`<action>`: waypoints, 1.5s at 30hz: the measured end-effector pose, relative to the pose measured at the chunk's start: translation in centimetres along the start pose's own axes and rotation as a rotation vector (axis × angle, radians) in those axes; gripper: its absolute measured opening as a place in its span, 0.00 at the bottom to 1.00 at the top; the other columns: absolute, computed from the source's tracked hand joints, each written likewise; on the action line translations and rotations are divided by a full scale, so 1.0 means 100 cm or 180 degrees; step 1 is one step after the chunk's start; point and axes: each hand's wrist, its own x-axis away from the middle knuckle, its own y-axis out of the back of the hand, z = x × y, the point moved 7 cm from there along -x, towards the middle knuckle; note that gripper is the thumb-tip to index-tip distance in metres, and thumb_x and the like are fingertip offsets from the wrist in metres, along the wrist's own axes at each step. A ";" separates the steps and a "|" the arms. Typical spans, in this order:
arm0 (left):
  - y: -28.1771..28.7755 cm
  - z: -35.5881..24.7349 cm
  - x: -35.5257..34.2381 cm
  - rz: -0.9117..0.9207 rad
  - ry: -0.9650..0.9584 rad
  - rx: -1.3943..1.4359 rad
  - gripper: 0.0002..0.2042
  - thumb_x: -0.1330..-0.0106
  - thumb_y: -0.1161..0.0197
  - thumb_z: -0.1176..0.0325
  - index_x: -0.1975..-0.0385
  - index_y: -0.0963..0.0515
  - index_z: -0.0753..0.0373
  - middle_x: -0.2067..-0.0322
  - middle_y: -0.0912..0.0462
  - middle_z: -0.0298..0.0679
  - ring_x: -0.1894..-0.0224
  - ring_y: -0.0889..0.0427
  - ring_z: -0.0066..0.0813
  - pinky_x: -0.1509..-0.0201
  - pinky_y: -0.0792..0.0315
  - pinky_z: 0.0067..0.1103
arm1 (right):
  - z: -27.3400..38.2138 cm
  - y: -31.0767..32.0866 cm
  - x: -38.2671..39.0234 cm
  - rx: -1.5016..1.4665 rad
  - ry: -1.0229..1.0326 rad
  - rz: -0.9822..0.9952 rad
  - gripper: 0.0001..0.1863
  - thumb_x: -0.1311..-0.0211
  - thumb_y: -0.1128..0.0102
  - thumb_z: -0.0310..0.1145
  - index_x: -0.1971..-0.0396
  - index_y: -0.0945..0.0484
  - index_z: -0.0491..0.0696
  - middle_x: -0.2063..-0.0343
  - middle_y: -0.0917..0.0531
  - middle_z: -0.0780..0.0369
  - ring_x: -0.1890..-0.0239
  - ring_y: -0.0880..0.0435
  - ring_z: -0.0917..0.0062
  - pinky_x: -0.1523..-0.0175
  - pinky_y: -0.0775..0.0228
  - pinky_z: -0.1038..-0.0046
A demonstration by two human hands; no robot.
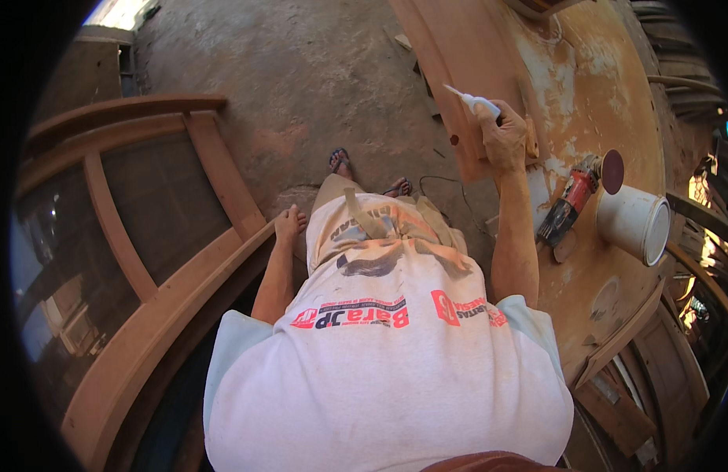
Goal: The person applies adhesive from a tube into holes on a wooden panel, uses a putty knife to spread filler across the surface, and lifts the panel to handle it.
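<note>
My right hand [504, 141] is closed around a small white bottle [485, 105] with a long thin nozzle, likely a glue bottle, pointing up and left. It is raised over the near end of a reddish-brown wooden board [478, 67], which lies on the worktable [615, 102]. A dark spot shows on the board below the bottle. A small wooden piece [531, 138] sits close beside the hand. My left hand [288, 223] hangs low at my left side near a wooden frame [179, 303], its fingers loosely apart with nothing visible in them.
On the table lie a red and black angle grinder [570, 198] with a sanding disc and a tipped white bucket [636, 223]. A cable [446, 179] trails on the floor [285, 71]. The large frame with dark panes stands at my left; wood pieces [619, 409] lean at lower right.
</note>
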 end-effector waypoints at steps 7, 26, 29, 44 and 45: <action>-0.006 -0.011 0.000 0.0041 0.0002 0.0133 0.16 0.24 0.41 0.56 0.58 0.26 0.67 0.70 0.19 0.38 0.74 0.22 0.22 0.74 0.26 0.17 | -0.003 -0.001 0.000 0.0085 -0.0012 -0.0002 0.14 0.32 0.34 0.39 0.62 0.15 0.41 0.71 0.20 0.72 0.67 0.26 0.89 0.63 0.32 0.81; 0.000 0.007 -0.008 0.0046 0.0017 0.0104 0.19 0.25 0.40 0.55 0.54 0.24 0.69 0.66 0.17 0.41 0.71 0.18 0.26 0.70 0.22 0.20 | -0.002 -0.002 -0.001 -0.0016 0.0119 -0.0003 0.13 0.31 0.33 0.38 0.62 0.15 0.42 0.74 0.21 0.73 0.71 0.29 0.91 0.68 0.36 0.83; 0.001 0.011 -0.006 -0.0048 -0.0021 -0.0027 0.19 0.25 0.41 0.54 0.54 0.24 0.69 0.66 0.17 0.41 0.71 0.19 0.25 0.71 0.23 0.20 | -0.003 -0.001 -0.003 -0.0080 -0.0065 0.0013 0.14 0.32 0.33 0.39 0.62 0.15 0.41 0.74 0.21 0.72 0.70 0.28 0.90 0.66 0.34 0.82; -0.003 -0.016 -0.002 0.0001 -0.0014 -0.1018 0.21 0.25 0.41 0.53 0.53 0.21 0.70 0.64 0.14 0.43 0.65 0.15 0.29 0.62 0.20 0.24 | 0.012 -0.031 -0.067 -0.0492 -0.0120 0.0073 0.14 0.32 0.34 0.38 0.60 0.15 0.41 0.77 0.23 0.74 0.77 0.30 0.92 0.72 0.39 0.84; -0.002 -0.029 -0.008 -0.0031 -0.0271 -0.1114 0.21 0.26 0.41 0.54 0.53 0.22 0.71 0.63 0.14 0.44 0.64 0.15 0.29 0.61 0.20 0.24 | 0.012 -0.032 -0.071 -0.0482 -0.0117 0.0066 0.13 0.32 0.34 0.38 0.60 0.15 0.41 0.78 0.24 0.73 0.78 0.30 0.92 0.73 0.39 0.84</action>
